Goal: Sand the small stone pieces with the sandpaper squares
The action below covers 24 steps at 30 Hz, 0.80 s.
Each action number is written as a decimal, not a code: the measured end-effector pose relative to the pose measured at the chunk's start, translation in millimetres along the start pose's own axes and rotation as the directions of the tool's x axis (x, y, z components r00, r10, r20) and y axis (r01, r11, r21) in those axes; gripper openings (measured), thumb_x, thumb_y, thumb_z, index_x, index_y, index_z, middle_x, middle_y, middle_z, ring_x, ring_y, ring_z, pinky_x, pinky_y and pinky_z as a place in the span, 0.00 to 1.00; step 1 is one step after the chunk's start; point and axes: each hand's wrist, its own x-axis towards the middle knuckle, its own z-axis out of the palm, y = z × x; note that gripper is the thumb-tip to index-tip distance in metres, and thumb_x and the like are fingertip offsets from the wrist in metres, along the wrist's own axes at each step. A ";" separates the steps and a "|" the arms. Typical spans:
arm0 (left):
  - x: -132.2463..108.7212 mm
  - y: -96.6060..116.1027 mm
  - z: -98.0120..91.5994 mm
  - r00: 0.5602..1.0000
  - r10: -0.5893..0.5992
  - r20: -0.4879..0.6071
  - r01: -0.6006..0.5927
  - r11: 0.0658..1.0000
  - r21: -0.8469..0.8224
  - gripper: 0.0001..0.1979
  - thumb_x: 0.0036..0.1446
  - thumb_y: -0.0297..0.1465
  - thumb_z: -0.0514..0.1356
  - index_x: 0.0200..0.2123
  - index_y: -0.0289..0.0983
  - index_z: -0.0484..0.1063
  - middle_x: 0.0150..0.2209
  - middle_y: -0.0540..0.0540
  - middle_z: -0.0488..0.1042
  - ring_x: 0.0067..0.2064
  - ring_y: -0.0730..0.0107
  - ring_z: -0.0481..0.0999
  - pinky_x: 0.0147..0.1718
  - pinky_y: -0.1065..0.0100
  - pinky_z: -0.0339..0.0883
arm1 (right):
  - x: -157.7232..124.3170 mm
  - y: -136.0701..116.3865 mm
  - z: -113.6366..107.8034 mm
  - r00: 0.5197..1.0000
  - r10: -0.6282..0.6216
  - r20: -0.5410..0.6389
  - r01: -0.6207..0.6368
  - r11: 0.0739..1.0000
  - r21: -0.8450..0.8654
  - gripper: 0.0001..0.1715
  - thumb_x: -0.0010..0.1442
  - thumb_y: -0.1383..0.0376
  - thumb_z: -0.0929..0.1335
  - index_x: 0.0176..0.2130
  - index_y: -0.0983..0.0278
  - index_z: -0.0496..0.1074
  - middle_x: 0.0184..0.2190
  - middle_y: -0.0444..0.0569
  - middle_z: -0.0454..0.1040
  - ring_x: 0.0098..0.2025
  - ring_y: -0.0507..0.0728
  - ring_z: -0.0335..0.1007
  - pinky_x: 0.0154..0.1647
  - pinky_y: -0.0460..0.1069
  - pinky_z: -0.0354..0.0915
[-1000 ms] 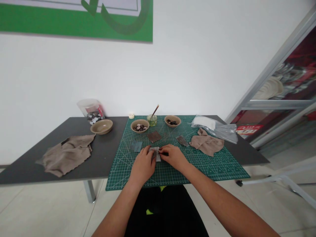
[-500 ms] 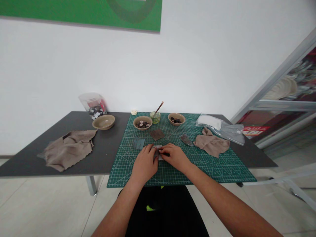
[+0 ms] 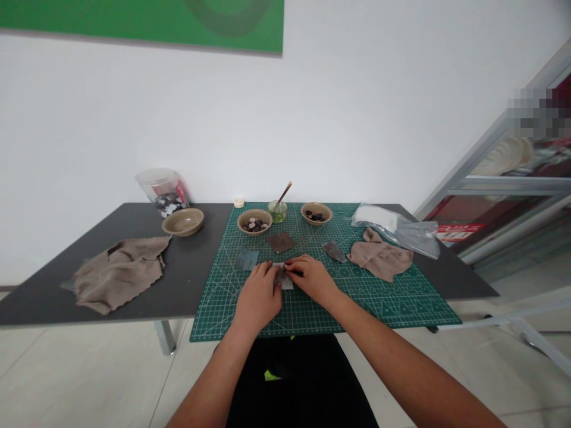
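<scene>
On green cutting mat point(image 3: 392, 303), my left hand point(image 3: 259, 296) and right hand point(image 3: 312, 278) pinch the small grey sheet point(image 3: 282, 277); it seems thin, light and bendable, best held by edges.

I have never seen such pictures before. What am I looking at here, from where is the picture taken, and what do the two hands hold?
No machine is here: a person works with two bare hands. The camera sits on the person's head and looks forward and down, so the arms enter from below. The left hand and right hand meet on a small grey piece lying on a green cutting mat; the exact grip is too small to tell. The mat lies on a dark table. Around are two bowls of small pieces, an empty bowl, a small glass with a stick, two brown cloths, and a plastic bag.
</scene>
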 end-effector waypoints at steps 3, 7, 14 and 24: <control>-0.3 -0.8 1.0 0.999 0.034 -0.007 -0.034 0.999 0.032 0.18 0.58 0.25 0.53 0.51 0.35 0.69 0.54 0.38 0.69 0.58 0.53 0.65 0.58 0.53 0.61 | -4.7 -7.5 0.6 0.999 0.034 -0.029 -0.035 0.999 -0.022 0.05 0.55 0.72 0.71 0.32 0.63 0.78 0.37 0.50 0.78 0.43 0.56 0.71 0.49 0.52 0.66; -0.7 -1.2 1.6 0.998 0.064 -0.005 -0.064 0.998 0.030 0.18 0.57 0.24 0.52 0.51 0.35 0.69 0.53 0.37 0.70 0.58 0.54 0.66 0.58 0.51 0.61 | -2.1 -12.6 5.9 0.997 -0.042 0.064 0.041 0.999 0.017 0.06 0.56 0.71 0.71 0.33 0.62 0.78 0.39 0.48 0.79 0.45 0.56 0.71 0.50 0.52 0.66; -1.6 1.0 0.2 0.999 0.010 -0.039 -0.011 1.000 -0.024 0.28 0.55 0.22 0.52 0.60 0.30 0.60 0.56 0.36 0.69 0.59 0.55 0.66 0.59 0.53 0.61 | -1.4 -7.2 8.0 1.000 -0.021 0.019 0.022 0.999 -0.048 0.05 0.56 0.71 0.71 0.32 0.63 0.79 0.38 0.50 0.78 0.43 0.56 0.71 0.48 0.52 0.67; -2.6 -0.3 3.0 0.998 0.002 -0.056 -0.005 0.999 -0.053 0.29 0.51 0.20 0.51 0.59 0.28 0.60 0.57 0.36 0.69 0.60 0.56 0.65 0.60 0.55 0.60 | 2.2 -7.9 6.9 1.000 -0.001 0.026 0.003 0.996 -0.088 0.06 0.56 0.71 0.71 0.34 0.63 0.79 0.38 0.51 0.78 0.44 0.57 0.71 0.49 0.52 0.67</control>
